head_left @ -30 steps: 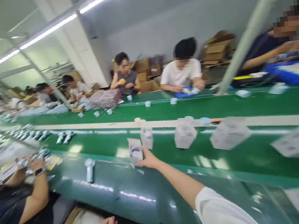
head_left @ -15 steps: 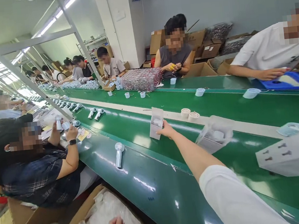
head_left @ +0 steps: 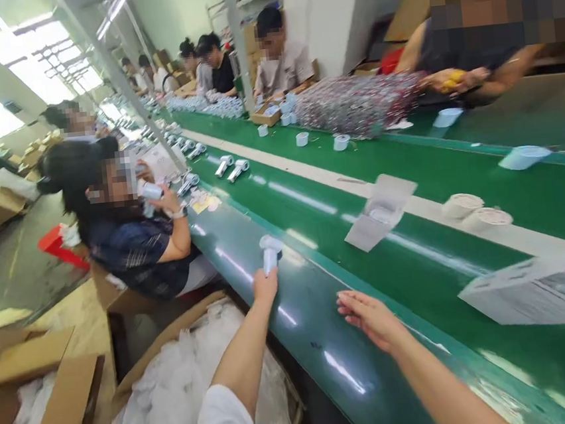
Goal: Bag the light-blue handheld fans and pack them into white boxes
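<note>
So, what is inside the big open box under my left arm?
Crumpled, whitish, film-like material fills the box. What lies deeper is covered; the left arm hides some.

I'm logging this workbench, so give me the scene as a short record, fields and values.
Left hand: grips the handle of a small fan
Right hand: holds nothing, above the dark green bench
Green belt: open white box, upper right of the fan
Below the bench: carton of whitish plastic
Nearby: seated person in a dark shirt
</note>
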{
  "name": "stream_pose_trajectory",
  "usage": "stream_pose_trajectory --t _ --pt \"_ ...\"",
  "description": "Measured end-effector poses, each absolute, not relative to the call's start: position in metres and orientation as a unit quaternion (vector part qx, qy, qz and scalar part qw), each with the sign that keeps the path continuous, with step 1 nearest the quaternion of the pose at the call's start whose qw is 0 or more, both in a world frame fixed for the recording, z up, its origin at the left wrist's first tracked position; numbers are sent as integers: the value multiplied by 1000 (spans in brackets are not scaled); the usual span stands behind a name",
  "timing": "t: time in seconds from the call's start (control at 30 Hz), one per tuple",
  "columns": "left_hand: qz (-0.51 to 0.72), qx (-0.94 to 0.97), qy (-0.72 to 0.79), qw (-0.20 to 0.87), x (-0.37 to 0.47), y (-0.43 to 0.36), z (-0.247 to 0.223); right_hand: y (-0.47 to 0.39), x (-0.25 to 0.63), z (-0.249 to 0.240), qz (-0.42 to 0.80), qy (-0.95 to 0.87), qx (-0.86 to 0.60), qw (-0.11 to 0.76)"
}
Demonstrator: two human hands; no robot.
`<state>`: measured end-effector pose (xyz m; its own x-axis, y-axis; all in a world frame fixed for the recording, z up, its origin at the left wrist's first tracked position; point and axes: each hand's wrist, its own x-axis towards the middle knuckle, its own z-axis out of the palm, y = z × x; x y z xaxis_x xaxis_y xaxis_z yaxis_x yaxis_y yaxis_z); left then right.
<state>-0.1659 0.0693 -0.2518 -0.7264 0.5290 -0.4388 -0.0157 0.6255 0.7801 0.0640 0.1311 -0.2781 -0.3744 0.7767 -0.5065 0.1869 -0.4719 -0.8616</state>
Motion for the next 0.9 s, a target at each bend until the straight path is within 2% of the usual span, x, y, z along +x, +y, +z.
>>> stream_pose_trajectory --t 0.13,0.23,0.3,0.4,0.47,0.57,0.67,0.73,0.9 --pt "485 59 768 415 -92 8 -256 76 27 -282 861 -274 -402 149" --pt "606 -8 634 481 -42 -42 -268 52 4 -284 883 -248 -386 94" --pt "617 6 592 518 -32 -75 -279 35 -3 -286 877 -248 -408 60" --pt "500 39 722 477 -70 -127 -293 6 -1 -287 873 -249 -419 15" --pt "406 -11 849 338 -120 -168 -300 -10 5 -287 869 -262 -420 -18" --pt "329 -108 920 184 -194 -235 -308 -27 13 -287 866 -297 -393 -88" --pt "229 -187 951 89 -237 -292 -317 -43 16 -288 863 -311 -367 -153" --pt "177 -209 959 76 -248 -316 -326 -55 15 -288 860 -311 -362 -181" --pt "125 -168 966 151 -253 -339 -347 -83 8 -281 874 -292 -320 -219"
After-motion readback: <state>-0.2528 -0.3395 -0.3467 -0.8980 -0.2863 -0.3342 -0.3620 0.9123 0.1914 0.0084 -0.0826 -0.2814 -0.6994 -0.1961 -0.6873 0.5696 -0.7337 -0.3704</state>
